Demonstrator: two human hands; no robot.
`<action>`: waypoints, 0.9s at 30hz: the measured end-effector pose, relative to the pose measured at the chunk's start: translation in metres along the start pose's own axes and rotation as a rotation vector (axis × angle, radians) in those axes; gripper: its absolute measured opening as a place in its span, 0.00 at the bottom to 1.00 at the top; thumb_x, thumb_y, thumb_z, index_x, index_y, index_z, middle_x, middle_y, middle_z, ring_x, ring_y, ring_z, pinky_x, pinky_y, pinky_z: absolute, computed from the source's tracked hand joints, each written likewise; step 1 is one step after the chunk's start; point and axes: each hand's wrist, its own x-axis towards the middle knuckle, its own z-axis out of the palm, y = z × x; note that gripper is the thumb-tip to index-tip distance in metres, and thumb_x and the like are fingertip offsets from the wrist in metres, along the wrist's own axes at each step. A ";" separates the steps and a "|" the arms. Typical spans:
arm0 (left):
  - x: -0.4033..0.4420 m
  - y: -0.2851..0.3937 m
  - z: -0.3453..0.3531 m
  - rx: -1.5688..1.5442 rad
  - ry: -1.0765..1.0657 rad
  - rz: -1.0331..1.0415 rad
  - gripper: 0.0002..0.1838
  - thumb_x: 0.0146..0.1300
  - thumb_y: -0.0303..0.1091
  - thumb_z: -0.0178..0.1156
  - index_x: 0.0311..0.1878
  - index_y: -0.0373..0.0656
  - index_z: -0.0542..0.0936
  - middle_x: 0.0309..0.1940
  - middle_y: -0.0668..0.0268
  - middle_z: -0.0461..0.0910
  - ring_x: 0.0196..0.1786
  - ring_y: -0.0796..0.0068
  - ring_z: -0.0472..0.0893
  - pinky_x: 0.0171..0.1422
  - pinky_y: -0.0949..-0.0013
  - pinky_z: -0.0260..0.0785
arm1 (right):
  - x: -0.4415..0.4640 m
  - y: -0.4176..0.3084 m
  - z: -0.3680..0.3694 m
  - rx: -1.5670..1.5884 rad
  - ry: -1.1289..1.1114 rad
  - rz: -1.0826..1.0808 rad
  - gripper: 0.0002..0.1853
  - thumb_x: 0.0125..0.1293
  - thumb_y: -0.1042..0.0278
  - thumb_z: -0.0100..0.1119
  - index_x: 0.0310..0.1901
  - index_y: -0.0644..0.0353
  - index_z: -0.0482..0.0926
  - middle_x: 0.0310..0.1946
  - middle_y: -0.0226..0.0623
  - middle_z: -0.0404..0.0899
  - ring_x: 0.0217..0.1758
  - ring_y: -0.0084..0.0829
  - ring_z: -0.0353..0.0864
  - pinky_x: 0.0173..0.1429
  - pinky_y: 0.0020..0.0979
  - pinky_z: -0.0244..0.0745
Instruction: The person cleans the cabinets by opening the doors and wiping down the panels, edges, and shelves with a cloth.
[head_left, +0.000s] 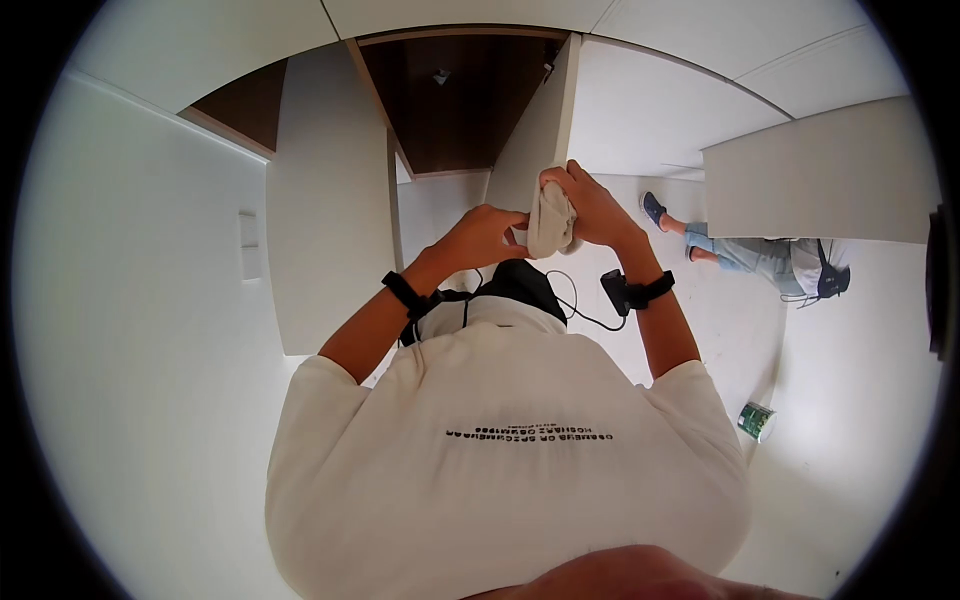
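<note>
My right hand (598,208) grips the pale cloth (551,222) at the end of the open door (532,125); my left hand (490,236) sets fingertips beside it, grip indeterminate. Apparent step: applying cloth to door. Next move requires steady pressure. Beyond: dark cabinet interior (450,100).

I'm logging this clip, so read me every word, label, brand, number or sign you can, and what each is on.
Nothing reads clearly enough to quote.
Pale shirt: dark lettering across the chest, upside down and too blurred.
Green-and-white container at the right: markings too small.
</note>
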 end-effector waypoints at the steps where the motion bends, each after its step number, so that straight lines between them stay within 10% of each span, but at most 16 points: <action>1: -0.001 -0.008 0.009 0.000 0.050 0.039 0.21 0.53 0.35 0.76 0.50 0.39 0.85 0.34 0.57 0.87 0.35 0.68 0.87 0.45 0.67 0.76 | -0.008 0.000 0.014 -0.061 0.100 -0.042 0.41 0.43 0.82 0.74 0.60 0.42 0.69 0.48 0.36 0.73 0.50 0.44 0.79 0.52 0.42 0.77; 12: -0.013 -0.017 0.042 -0.097 -0.030 0.178 0.16 0.60 0.26 0.66 0.52 0.36 0.83 0.38 0.59 0.88 0.39 0.68 0.86 0.46 0.68 0.76 | -0.119 -0.063 0.072 -0.052 0.110 0.185 0.47 0.45 0.80 0.70 0.71 0.42 0.67 0.53 0.42 0.73 0.51 0.47 0.79 0.53 0.42 0.77; 22: 0.055 0.000 0.037 -0.113 0.323 0.207 0.08 0.73 0.30 0.57 0.44 0.36 0.82 0.33 0.66 0.86 0.39 0.76 0.86 0.48 0.71 0.77 | -0.141 -0.051 0.068 0.055 0.486 0.156 0.43 0.47 0.73 0.71 0.70 0.41 0.72 0.56 0.37 0.75 0.53 0.41 0.79 0.50 0.36 0.81; 27: 0.085 0.010 0.028 0.222 0.384 0.337 0.15 0.71 0.30 0.59 0.58 0.39 0.77 0.55 0.56 0.75 0.53 0.64 0.78 0.61 0.62 0.71 | -0.129 -0.039 0.061 0.034 0.409 0.122 0.39 0.50 0.69 0.67 0.69 0.40 0.74 0.51 0.36 0.76 0.51 0.39 0.79 0.46 0.36 0.79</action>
